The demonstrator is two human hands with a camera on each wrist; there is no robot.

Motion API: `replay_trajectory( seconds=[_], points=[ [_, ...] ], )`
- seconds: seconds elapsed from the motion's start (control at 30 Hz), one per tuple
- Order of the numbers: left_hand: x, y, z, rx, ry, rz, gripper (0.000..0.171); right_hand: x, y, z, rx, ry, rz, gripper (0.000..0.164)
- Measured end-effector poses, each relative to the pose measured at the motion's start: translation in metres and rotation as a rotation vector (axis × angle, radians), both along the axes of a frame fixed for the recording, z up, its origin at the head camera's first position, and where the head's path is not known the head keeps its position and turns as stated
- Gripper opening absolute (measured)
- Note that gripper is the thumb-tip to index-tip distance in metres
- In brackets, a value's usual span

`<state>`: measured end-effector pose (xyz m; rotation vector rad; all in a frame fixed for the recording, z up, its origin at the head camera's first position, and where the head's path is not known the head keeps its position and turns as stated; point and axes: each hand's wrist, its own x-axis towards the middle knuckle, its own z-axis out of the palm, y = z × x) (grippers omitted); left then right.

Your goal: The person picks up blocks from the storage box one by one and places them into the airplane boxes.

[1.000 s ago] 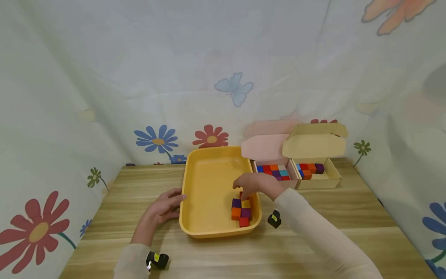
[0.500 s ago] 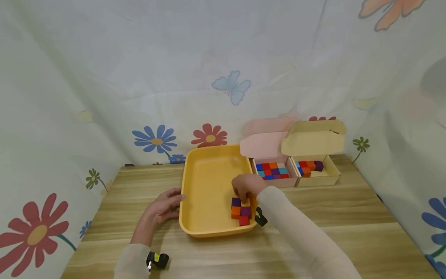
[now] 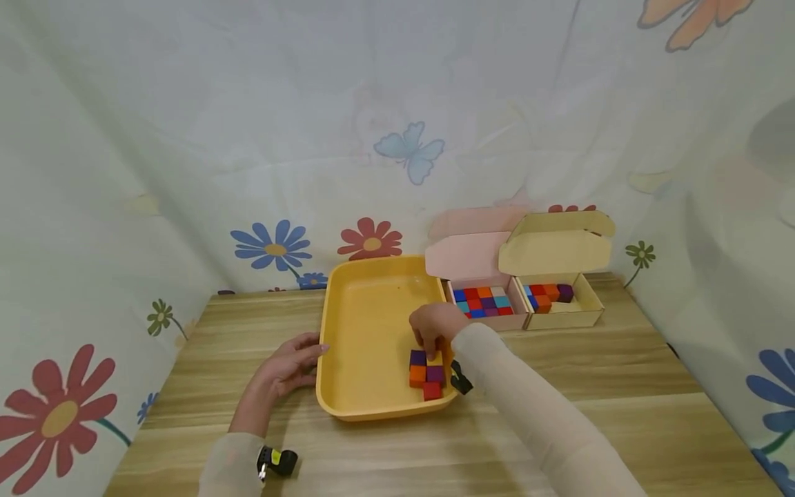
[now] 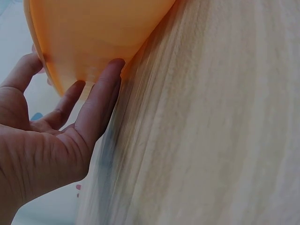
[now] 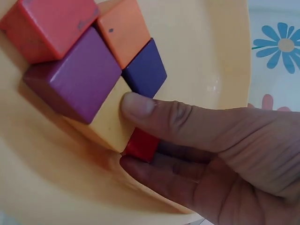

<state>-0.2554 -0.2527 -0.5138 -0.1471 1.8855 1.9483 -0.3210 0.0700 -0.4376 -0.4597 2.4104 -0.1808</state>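
My left hand [image 3: 290, 366] rests with spread, nearly straight fingers against the left outer wall of the yellow tray [image 3: 323, 386]. Inside the tray's near right part, my right hand [image 3: 437, 324] reaches down over a cluster of cubes. In the right wrist view its thumb and fingers pinch a dark red cube [image 5: 142, 145], mostly hidden, while the thumb tip overlaps the yellow cube [image 5: 112, 117]. Beside these sit a dark blue-purple cube [image 3: 418, 357], an orange cube [image 3: 417, 376], a purple cube [image 3: 435, 374] and a bright red cube [image 3: 432, 391].
Right of the tray stands an open pink box [image 3: 520, 312] filled with rows of coloured cubes. Touching it is an open cream box [image 3: 577, 319] holding several cubes. Both lids stand up at the back. A wooden table [image 3: 385, 455] lies beneath, with patterned cloth behind.
My right hand has lowered onto the cubes, its thumb and fingers drawing together over the far red cube. My left hand keeps its place at the tray wall.
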Motion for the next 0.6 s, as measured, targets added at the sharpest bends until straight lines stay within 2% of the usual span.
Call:
replay_trajectory(
  seconds=[0.17, 0.23, 0.37, 0.6],
  points=[
    [-0.001, 0.000, -0.002, 0.014, 0.001, -0.014, 0.069, 0.002, 0.003, 0.000, 0.002, 0.079, 0.076, 0.025],
    [0.000, 0.001, -0.004, 0.014, -0.002, -0.009, 0.069, 0.011, 0.006, 0.009, -0.027, 0.104, 0.075, 0.020],
    [0.001, 0.001, -0.006, 0.012, -0.014, 0.002, 0.068, 0.015, 0.012, 0.013, -0.067, 0.157, 0.133, 0.016],
    [0.000, -0.002, -0.005, 0.026, 0.000, 0.000, 0.069, 0.020, 0.015, 0.027, -0.098, 0.241, 0.207, 0.026]
  ],
)
